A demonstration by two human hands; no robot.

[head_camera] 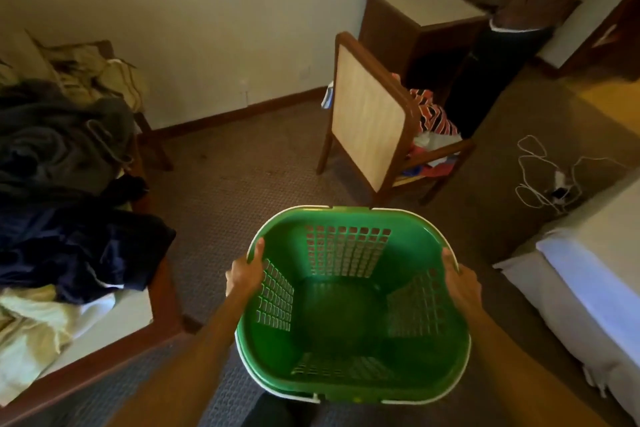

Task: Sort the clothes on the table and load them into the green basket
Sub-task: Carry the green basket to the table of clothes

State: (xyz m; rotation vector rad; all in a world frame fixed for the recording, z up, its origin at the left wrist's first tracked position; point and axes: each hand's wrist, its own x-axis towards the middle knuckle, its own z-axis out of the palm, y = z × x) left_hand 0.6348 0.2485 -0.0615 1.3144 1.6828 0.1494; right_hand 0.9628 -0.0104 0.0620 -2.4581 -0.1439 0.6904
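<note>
The green basket is empty and held in the air in front of me, above the carpet. My left hand grips its left rim, thumb inside. My right hand grips the right rim. On the table at the left lies a heap of clothes: a dark navy garment, grey clothes behind it and pale cream cloth at the near end.
A wooden chair with striped clothes on its seat stands ahead. Behind it is a wooden cabinet. White cables lie on the carpet at the right. A white bed fills the right edge.
</note>
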